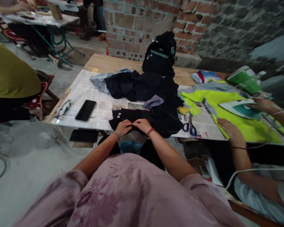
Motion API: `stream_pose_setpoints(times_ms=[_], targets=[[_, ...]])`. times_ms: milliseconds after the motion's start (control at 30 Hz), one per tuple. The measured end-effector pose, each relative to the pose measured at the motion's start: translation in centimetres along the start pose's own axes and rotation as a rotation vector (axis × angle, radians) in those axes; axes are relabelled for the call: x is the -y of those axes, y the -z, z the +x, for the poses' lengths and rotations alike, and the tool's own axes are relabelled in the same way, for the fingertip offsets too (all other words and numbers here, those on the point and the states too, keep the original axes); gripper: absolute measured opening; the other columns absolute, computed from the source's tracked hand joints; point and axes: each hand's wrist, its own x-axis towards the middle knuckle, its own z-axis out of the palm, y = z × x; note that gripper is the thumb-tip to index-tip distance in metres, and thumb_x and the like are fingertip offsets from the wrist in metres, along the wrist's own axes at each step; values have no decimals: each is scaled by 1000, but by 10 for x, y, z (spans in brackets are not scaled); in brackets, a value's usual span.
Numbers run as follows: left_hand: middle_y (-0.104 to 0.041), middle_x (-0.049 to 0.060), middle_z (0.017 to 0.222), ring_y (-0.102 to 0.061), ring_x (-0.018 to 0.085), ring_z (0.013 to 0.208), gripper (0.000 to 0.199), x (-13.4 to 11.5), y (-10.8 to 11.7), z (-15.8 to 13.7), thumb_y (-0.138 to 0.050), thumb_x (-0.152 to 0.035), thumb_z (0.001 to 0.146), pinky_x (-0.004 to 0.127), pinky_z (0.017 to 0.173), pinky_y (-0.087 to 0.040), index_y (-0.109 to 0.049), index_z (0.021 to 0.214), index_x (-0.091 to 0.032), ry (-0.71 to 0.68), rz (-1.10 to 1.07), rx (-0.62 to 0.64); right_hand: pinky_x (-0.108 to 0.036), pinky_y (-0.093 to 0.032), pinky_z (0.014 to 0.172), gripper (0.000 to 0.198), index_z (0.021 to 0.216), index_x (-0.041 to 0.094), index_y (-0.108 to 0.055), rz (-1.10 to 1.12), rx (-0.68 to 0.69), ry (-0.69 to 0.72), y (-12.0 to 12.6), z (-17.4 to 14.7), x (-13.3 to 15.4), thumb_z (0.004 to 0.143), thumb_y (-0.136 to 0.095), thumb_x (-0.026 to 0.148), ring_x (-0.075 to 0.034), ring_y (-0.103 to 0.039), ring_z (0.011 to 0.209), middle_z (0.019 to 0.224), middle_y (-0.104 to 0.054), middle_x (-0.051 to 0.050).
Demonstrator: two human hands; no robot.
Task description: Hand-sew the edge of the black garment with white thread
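Note:
A black garment [165,121] with small white marks near its left end lies along the front edge of the table. My left hand [123,127] pinches its edge, a beaded bracelet on the wrist. Close beside it, fingertips nearly meeting, my right hand [143,125] is closed on the same cloth. What exactly sits between the fingertips is too small to make out. Behind the garment is a heap of dark clothing [134,85], with a lilac piece of cloth [154,101] on it. Blue-handled scissors [189,128] lie to the right of the garment.
Newspaper under clear plastic covers the table [100,118]. A phone [85,110] and glasses [63,109] lie at left, a black backpack [159,55] behind. At right, a co-worker's hands press an iron [239,108] on a neon-yellow garment [215,97]. Another person sits at left.

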Motion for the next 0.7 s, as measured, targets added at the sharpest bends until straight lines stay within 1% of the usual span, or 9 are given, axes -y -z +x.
stream_pose_setpoints(times_ms=[133, 267, 400, 467, 533, 600, 700], targets=[[-62, 1, 77, -58, 11, 75, 14, -1, 0, 0, -59, -12, 70, 22, 71, -47, -67, 80, -17, 0, -7, -6, -21, -37, 57, 13, 67, 19, -68, 91, -8, 12, -2, 2, -3, 68, -58, 27, -12, -56, 63, 67, -65, 1], [-62, 2, 79, -58, 11, 76, 16, -1, 0, 0, -60, -11, 69, 23, 73, -47, -66, 81, -16, 34, 2, -32, -20, -36, 54, 13, 62, 18, -63, 171, -89, -10, -6, 4, -4, 67, -55, 27, -10, -51, 57, 60, -61, 3], [-62, 2, 79, -58, 11, 75, 12, 0, 0, 0, -59, -11, 69, 23, 73, -47, -66, 78, -16, 65, -1, -20, -20, -36, 54, 13, 62, 18, -61, 277, -171, -92, -11, 7, -5, 65, -53, 27, -9, -49, 54, 58, -59, 4], [-62, 1, 78, -58, 11, 75, 11, 0, 1, 1, -59, -13, 70, 23, 73, -47, -66, 77, -17, 78, -1, -8, -20, -36, 52, 13, 62, 18, -61, 341, -195, -143, -12, 8, -5, 64, -53, 27, -9, -48, 53, 56, -57, 4], [-62, 1, 77, -58, 11, 75, 10, -1, 2, 1, -59, -14, 71, 23, 73, -47, -66, 77, -17, 86, 5, 0, -20, -36, 51, 12, 62, 17, -60, 397, -202, -165, -12, 9, -4, 63, -53, 27, -9, -48, 52, 55, -55, 4], [-63, 1, 77, -58, 11, 75, 10, -2, 2, 2, -57, -16, 73, 23, 73, -47, -66, 77, -17, 84, 7, 9, -20, -37, 52, 11, 61, 17, -58, 444, -182, -130, -11, 8, -2, 63, -52, 26, -9, -48, 53, 55, -55, 5], [-62, 1, 76, -57, 11, 74, 12, -2, 3, 2, -54, -18, 76, 22, 73, -46, -66, 75, -17, 57, 0, 27, -19, -40, 55, 6, 64, 17, -57, 507, -91, -28, -9, 9, 0, 62, -53, 21, -8, -52, 55, 59, -57, 5]])
